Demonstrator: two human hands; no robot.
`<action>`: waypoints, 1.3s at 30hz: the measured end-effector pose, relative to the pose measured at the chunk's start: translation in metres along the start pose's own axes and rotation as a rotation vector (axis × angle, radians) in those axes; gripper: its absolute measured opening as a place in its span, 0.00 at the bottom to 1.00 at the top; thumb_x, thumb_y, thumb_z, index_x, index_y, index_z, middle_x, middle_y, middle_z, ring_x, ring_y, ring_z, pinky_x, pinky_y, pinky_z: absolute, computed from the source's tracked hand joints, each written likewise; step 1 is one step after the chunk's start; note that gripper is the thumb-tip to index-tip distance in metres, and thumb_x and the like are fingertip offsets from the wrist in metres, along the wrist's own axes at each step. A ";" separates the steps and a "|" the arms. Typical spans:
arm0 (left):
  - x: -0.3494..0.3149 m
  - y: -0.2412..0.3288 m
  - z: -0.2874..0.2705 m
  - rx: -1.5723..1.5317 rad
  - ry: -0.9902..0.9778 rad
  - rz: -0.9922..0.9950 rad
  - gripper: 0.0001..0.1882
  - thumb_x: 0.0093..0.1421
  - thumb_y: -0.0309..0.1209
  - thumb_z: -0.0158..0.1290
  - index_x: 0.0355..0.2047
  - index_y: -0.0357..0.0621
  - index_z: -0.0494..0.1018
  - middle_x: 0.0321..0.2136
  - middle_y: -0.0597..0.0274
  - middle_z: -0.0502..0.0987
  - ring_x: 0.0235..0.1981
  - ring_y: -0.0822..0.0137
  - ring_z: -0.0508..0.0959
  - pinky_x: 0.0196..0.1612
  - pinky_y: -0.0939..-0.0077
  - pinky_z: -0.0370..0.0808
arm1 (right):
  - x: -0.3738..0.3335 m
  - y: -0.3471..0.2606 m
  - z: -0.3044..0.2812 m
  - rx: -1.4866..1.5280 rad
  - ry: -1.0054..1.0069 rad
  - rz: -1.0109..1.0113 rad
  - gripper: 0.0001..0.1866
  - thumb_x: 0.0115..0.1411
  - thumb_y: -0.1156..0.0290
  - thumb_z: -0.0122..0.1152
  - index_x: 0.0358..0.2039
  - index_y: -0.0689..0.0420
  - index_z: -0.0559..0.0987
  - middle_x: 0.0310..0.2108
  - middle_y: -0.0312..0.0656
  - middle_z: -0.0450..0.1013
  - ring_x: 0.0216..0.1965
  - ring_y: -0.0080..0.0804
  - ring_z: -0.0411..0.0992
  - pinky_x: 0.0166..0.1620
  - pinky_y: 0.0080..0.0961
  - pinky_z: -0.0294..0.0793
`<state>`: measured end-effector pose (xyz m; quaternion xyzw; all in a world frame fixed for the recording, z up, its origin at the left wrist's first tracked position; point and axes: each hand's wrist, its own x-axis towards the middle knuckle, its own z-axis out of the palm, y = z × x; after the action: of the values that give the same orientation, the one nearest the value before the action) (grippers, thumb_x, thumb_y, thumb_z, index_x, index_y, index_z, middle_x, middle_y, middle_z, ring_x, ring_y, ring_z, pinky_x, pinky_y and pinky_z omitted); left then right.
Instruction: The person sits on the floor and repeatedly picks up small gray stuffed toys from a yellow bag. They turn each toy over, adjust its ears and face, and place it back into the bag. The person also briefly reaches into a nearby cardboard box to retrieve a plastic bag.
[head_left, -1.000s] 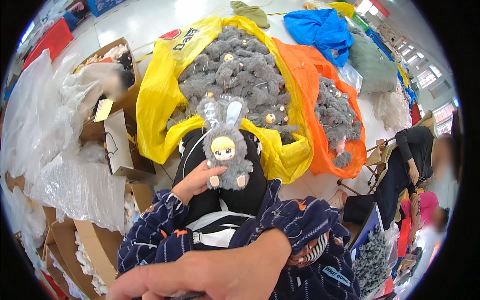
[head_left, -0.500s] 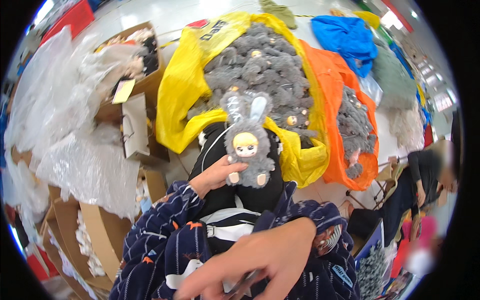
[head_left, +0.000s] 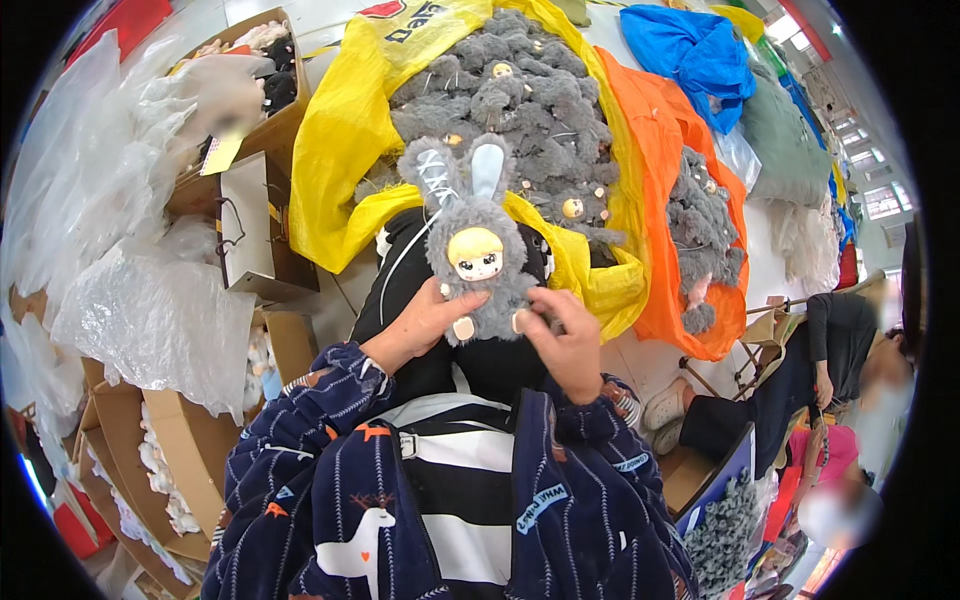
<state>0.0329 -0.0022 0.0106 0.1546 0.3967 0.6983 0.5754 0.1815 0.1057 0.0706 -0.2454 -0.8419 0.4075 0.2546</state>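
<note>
A grey plush doll [head_left: 505, 225] with long rabbit ears, yellow fringe and a pale face stands upright over my lap, facing me. White lacing [head_left: 437, 178] runs up its left ear, and a long white cord hangs down beside it. My left hand [head_left: 425, 318] is closed around its lower left side, thumb across the belly. My right hand [head_left: 568, 345] curls against the lower right side, thumb by the foot and fingers at the arm. Just beyond, a yellow sack [head_left: 335, 190] lies open, full of similar grey plush dolls [head_left: 520, 110].
An orange sack [head_left: 665, 130] with more grey plush stands right of the yellow one; a blue bag [head_left: 690, 60] lies behind. Cardboard boxes [head_left: 185, 455] and clear plastic sheeting [head_left: 150, 320] crowd the left. Another person [head_left: 770, 400] sits at the right.
My right hand has moved up from near my body to the doll's lower right side; the dark object it held is out of sight. The doll has shifted slightly left and up.
</note>
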 end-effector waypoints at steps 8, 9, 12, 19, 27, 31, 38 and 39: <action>0.013 -0.002 0.001 -0.091 0.041 -0.010 0.21 0.54 0.24 0.51 0.49 0.39 0.63 0.43 0.59 0.71 0.43 0.68 0.73 0.46 0.73 0.70 | -0.007 0.017 0.013 -0.180 0.008 -0.167 0.12 0.48 0.72 0.61 0.34 0.58 0.73 0.23 0.39 0.70 0.22 0.32 0.71 0.25 0.22 0.69; 0.014 -0.004 0.001 -0.130 0.032 -0.005 0.21 0.54 0.24 0.51 0.49 0.39 0.63 0.43 0.59 0.71 0.43 0.67 0.73 0.46 0.72 0.70 | -0.008 0.026 0.017 0.001 0.036 -0.003 0.11 0.49 0.72 0.60 0.33 0.59 0.72 0.22 0.38 0.70 0.21 0.29 0.70 0.24 0.21 0.68; 0.020 -0.004 0.003 -0.189 0.044 0.018 0.21 0.54 0.24 0.51 0.49 0.39 0.63 0.43 0.58 0.71 0.43 0.66 0.73 0.47 0.71 0.70 | -0.002 0.025 0.021 0.541 0.036 0.543 0.08 0.56 0.70 0.53 0.33 0.61 0.70 0.19 0.33 0.67 0.17 0.17 0.62 0.20 0.16 0.62; 0.029 0.003 0.002 -0.180 0.018 -0.024 0.22 0.52 0.24 0.53 0.49 0.38 0.63 0.43 0.58 0.71 0.43 0.66 0.73 0.46 0.72 0.70 | 0.006 0.030 0.012 0.615 0.119 0.535 0.11 0.57 0.68 0.52 0.37 0.60 0.69 0.17 0.33 0.64 0.14 0.14 0.57 0.17 0.13 0.57; 0.025 0.009 -0.004 -0.061 -0.010 -0.067 0.24 0.47 0.17 0.52 0.48 0.38 0.64 0.42 0.62 0.71 0.43 0.69 0.72 0.45 0.74 0.70 | 0.032 0.027 0.018 0.423 0.026 0.381 0.07 0.55 0.73 0.56 0.31 0.64 0.73 0.19 0.33 0.69 0.19 0.16 0.65 0.22 0.14 0.63; 0.030 0.010 0.000 0.309 0.001 0.053 0.21 0.47 0.19 0.54 0.44 0.39 0.68 0.39 0.64 0.73 0.39 0.72 0.72 0.44 0.77 0.69 | 0.031 0.022 0.024 0.080 0.068 0.098 0.06 0.54 0.77 0.52 0.33 0.64 0.71 0.17 0.34 0.67 0.18 0.16 0.65 0.21 0.15 0.63; 0.040 -0.006 -0.001 0.511 0.019 0.163 0.16 0.50 0.22 0.53 0.41 0.36 0.70 0.37 0.63 0.74 0.38 0.74 0.73 0.42 0.78 0.70 | 0.032 0.026 0.034 1.005 0.044 0.724 0.05 0.55 0.75 0.51 0.32 0.60 0.71 0.16 0.31 0.63 0.15 0.14 0.58 0.16 0.12 0.54; 0.039 -0.003 0.001 0.521 0.040 0.141 0.15 0.50 0.22 0.53 0.40 0.35 0.70 0.36 0.63 0.75 0.37 0.74 0.73 0.41 0.78 0.70 | 0.034 0.026 0.031 1.135 0.016 0.779 0.05 0.55 0.75 0.52 0.32 0.60 0.71 0.16 0.30 0.63 0.15 0.13 0.57 0.16 0.12 0.54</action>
<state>0.0246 0.0342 -0.0006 0.3110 0.5626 0.6139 0.4580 0.1418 0.1237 0.0410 -0.3619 -0.3468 0.8453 0.1849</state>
